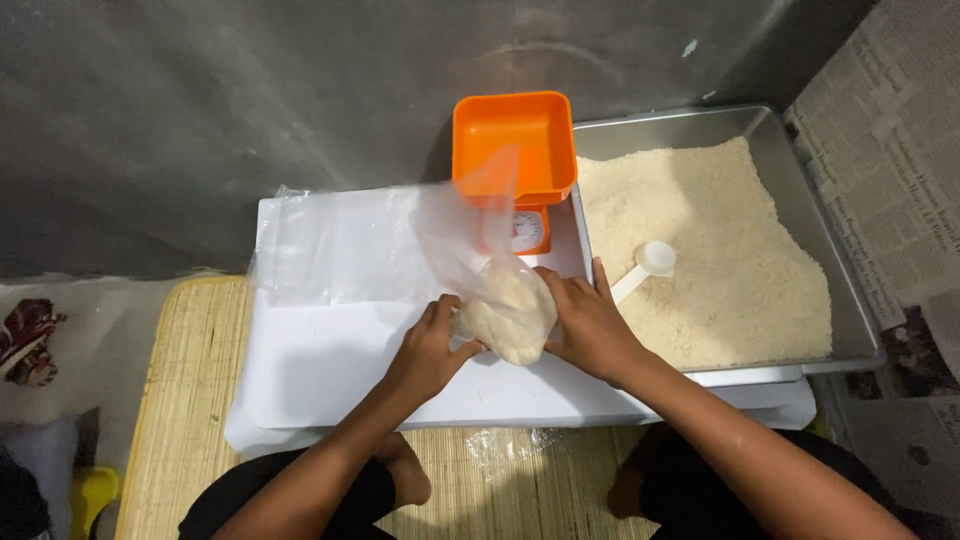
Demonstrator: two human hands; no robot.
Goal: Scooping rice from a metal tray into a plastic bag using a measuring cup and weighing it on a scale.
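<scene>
My left hand (pixel 428 350) and right hand (pixel 590 325) both cup the filled plastic bag (pixel 505 310) on the white board (pixel 330 370), approx 7 o'clock of the orange scale (pixel 515 150). Best to keep the neck upright (top's blurred, prob. unsealed) w/ firm, even grip.

Ctr frame: filled bag (pixel 505 315) on board (pixel 330 370), left hand (pixel 430 350) at its left, right hand (pixel 590 325) at its right. Scale (pixel 515 160) behind bag, upper ctr. Tray (pixel 800 200) w/ crumbs at right, scoop (pixel 645 268) in it. Empty bags (pixel 340 245) upper left of board. Mat (pixel 190 400) under board, lower left.
</scene>
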